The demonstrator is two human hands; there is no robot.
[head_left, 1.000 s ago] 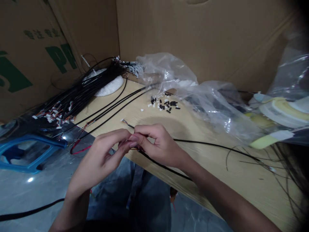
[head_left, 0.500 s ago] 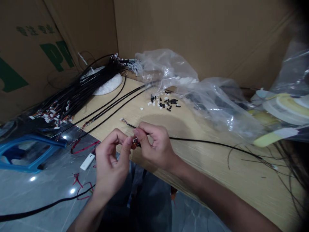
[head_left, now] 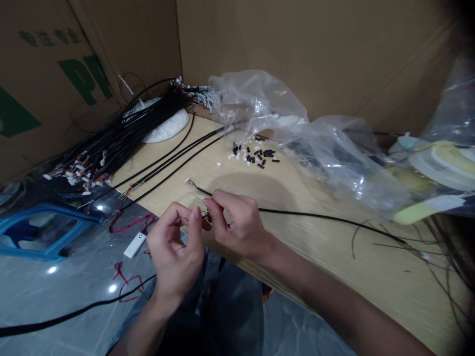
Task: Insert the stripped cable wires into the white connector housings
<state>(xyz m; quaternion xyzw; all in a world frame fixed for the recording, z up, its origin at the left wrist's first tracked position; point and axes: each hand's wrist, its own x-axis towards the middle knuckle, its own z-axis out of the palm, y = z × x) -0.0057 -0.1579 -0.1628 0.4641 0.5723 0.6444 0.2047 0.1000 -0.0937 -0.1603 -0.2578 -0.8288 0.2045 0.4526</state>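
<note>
A right hand (head_left: 239, 225) pinches a black cable (head_left: 315, 216) in a narrow grip near its thin wire end, over the desk edge; the left hand (head_left: 174, 242) curls just beside it, its hold unclear. Black connector pieces (head_left: 256, 157) lie at 12 o'clock on the wooden desk (head_left: 334, 247).

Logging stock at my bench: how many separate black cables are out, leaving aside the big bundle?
Loose black cables on the desk: 3
Black cable at the right hand: 1
Total: 4
</note>
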